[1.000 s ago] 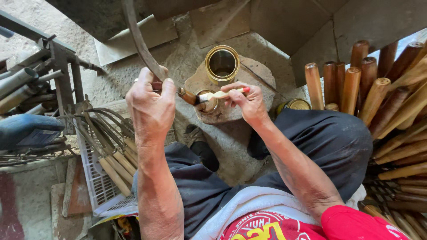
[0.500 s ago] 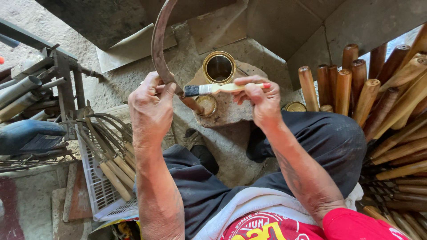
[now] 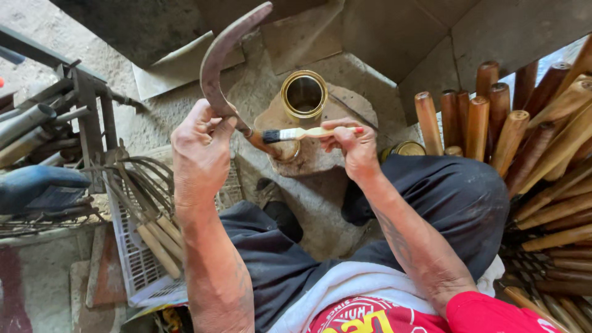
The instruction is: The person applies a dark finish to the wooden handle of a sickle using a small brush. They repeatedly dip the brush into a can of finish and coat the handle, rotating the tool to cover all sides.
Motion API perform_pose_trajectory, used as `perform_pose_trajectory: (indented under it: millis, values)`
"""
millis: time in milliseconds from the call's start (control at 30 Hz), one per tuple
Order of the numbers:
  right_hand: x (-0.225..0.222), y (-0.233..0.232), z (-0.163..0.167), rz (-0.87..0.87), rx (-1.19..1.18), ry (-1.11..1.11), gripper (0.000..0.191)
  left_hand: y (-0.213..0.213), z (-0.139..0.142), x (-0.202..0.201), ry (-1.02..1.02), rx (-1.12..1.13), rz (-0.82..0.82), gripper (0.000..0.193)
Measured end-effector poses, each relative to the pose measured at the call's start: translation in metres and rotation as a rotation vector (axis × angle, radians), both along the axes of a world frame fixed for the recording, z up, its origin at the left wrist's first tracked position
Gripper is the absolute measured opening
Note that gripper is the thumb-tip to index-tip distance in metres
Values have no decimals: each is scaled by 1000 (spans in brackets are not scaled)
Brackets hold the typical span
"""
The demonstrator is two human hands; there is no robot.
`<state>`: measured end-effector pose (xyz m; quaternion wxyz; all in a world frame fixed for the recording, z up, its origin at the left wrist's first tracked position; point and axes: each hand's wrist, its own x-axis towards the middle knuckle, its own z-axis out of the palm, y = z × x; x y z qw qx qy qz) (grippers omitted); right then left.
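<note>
Seated person seen from above, dark-trousered legs over a rough grey concrete floor (image 3: 185,92). At right, a stack of long varnished brown wooden handles (image 3: 542,166), ends upward. At left, a white slatted plastic crate (image 3: 132,259) bearing curved metal tools with pale wooden handles (image 3: 154,237), beside grey metal pipes and frame (image 3: 55,117). Centre: the left hand (image 3: 200,151), fingers curled shut around the grip of a rusty curved iron sickle (image 3: 225,55), whose blade arcs up and to the right. The right hand (image 3: 354,145) pinches between thumb and fingertips the pale wooden handle of a small flat paintbrush (image 3: 296,134), held level, its dark bristles touching the sickle's brown wooden grip just beside the left hand. Beyond the brush, an open round brass-coloured tin can (image 3: 304,94) stands on a flat stone slab (image 3: 345,117).
</note>
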<state>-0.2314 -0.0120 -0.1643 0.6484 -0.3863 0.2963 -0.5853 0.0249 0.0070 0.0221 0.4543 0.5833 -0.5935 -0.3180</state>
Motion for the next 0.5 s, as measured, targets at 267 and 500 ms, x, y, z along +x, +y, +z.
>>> perform_pose_trajectory:
  millis: [267,500]
  values:
    - [21,-6,-17,53,82,-87,29,-1,-9,11,-14,63,100,13]
    - [20,1,-60,40,124,75,32,-4,-18,28,54,-1,117,13]
